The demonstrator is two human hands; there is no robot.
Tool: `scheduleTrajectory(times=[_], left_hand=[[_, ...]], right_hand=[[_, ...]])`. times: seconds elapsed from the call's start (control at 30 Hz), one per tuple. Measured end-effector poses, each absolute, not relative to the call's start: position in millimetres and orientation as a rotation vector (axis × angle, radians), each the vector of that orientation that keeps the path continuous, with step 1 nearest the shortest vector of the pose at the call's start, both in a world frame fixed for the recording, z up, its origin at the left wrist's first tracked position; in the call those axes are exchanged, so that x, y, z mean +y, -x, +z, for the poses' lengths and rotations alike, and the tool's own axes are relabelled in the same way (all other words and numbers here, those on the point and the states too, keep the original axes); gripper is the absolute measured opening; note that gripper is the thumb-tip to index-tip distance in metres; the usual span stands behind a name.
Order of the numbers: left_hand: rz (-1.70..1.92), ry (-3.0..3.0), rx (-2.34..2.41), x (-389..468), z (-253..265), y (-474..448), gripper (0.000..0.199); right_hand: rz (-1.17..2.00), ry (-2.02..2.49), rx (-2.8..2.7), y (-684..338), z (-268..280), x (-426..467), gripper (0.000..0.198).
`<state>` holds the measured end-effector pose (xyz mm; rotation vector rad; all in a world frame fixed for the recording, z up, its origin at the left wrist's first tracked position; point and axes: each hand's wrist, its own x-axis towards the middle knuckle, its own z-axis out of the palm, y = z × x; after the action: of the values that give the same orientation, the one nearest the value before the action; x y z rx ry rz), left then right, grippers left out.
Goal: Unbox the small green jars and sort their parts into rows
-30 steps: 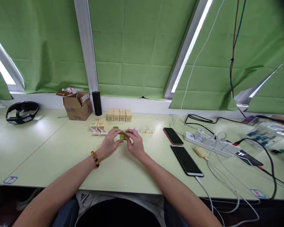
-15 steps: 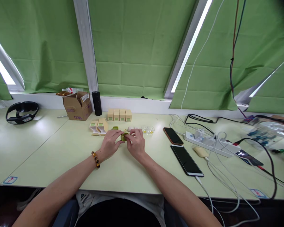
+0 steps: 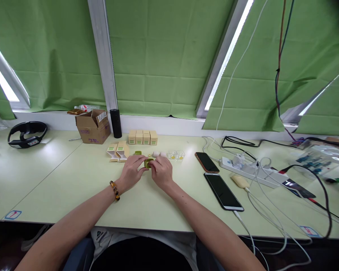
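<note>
1. Left hand: thumb and fingers closed on the left side of a green case; bead bracelet on that wrist.
2. Right hand: fingers bunched narrow, tips on the case's right side. Can't tell if they grip it or something small in it.
3. Case sits between both hands, over the desk, between near and far edges. Can't tell if it touches the surface.
4. Just past the hands, toward the far edge: second green case, two pale plugs, two clear cups side by side, yellow bits inside.
5. Left of those: two open cartons, adjacent. Four small boxes in a row near the far edge.
6. Far edge, going left: black cylinder, cardboard box with flaps up, headset toward the far left corner.
7. Right: orange-edged phone, bigger phone nearer the near edge with cable in, then power strip.
</note>
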<state>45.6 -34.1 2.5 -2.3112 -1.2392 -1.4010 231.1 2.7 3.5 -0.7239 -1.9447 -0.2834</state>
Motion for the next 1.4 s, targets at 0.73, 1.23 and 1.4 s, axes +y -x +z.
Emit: scheduleTrajectory(times=[0.73, 1.23, 1.4], left_hand=[[-1.462, 2.264, -1.278, -31.6, 2.3, -45.6, 0.039], [-1.450, 2.209, -1.235, -31.5, 6.0, -45.9, 0.041], [-1.461, 2.207, -1.250, -31.9, 7.1, -45.9, 0.040]], right_hand=[[-0.310, 0.692, -2.010, -234.2, -6.5, 10.2, 0.034], [-0.636, 0.583, -1.890, -233.3, 1.2, 6.6, 0.033], [-0.634, 0.609, -1.910, -233.8, 1.7, 5.9, 0.037]])
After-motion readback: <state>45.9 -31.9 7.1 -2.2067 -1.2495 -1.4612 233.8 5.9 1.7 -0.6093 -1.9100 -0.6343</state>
